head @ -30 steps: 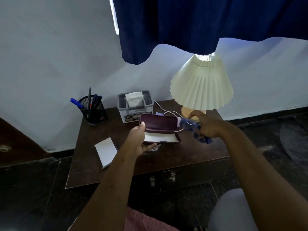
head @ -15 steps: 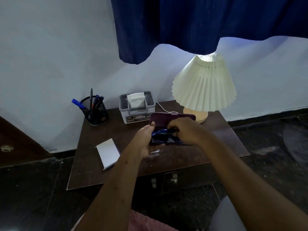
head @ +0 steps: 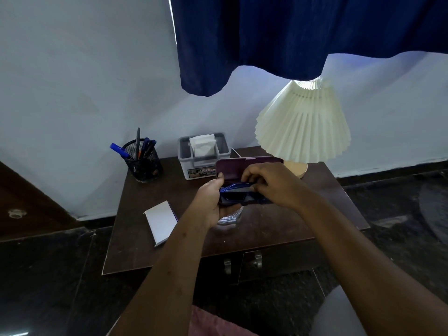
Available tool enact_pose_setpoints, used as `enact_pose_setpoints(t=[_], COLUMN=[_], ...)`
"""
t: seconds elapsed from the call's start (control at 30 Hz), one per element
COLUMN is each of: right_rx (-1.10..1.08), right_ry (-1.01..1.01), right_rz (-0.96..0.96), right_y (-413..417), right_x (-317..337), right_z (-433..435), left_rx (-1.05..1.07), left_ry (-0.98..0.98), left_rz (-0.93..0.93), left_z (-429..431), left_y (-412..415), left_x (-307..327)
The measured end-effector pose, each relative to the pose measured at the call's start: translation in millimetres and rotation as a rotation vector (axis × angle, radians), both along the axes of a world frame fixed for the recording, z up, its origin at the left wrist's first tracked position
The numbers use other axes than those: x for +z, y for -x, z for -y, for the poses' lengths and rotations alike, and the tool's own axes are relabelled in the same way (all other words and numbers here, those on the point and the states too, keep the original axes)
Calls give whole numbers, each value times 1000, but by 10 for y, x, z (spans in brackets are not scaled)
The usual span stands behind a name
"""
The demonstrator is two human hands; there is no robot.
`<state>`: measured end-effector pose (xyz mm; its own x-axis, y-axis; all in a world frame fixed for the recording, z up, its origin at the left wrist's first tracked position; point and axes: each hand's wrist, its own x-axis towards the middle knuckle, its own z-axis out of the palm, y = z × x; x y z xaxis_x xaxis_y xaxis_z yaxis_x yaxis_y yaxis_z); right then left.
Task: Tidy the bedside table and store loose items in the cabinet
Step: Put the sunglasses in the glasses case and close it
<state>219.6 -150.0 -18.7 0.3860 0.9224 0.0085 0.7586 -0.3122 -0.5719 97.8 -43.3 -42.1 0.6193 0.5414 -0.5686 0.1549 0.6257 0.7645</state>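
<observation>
Above the dark wooden bedside table [head: 278, 229] I hold an open maroon glasses case [head: 232, 167], lid up. My left hand [head: 209, 202] grips the case's left end from below. My right hand [head: 271, 184] pinches blue-framed glasses [head: 234, 187] lying in the case's tray. A clear glass object [head: 230, 218] stands on the table just under my left hand, mostly hidden. A white booklet [head: 161, 220] lies at the table's left front.
A mesh pen cup [head: 143, 161] and a grey tissue box [head: 202, 154] stand along the back. A pleated cream lamp [head: 303, 127] sits at the back right with a white cable. Cabinet doors with metal handles [head: 242, 263] are under the tabletop. A blue curtain [head: 291, 32] hangs overhead.
My right hand brought the blue glasses from the right into the open case. The case lid has tilted up, and both hands now meet at the case.
</observation>
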Motion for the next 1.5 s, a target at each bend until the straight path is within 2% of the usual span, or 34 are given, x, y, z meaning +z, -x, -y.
enact_pose_setpoints(t=[0.23,0.53,1.1,1.23,1.3,1.37,1.43,1.5], right_rx=[-39,5,37,-87,-174,-254,-304,-379], right_ry=[-101,-75,-63,-228,-279,-231,-98,-15], right_rz=[39,-29,42,-164,-156,-118,-78,-149], right_y=[-60,-47,-31,-89,-130,-160,-164,-153], right_x=[-49,-80,-76,8,32,25,-29,-87], right_z=[-32,-28,-36,25,67,93,94,60], left_rx=[20,48,36,48,43,63,88,98], left_ry=[-20,-66,-113,-118,-106,-92,-117,-151], left_rz=[-34,-78,-19,5,-9,-33,-57,-73], left_z=[-11,-29,-31,-63,-101,-181,-303,-419], left_y=[-18,-18,12,25,49,97,172,263], left_x=[-10,-20,-19,-5,14,34,52,75])
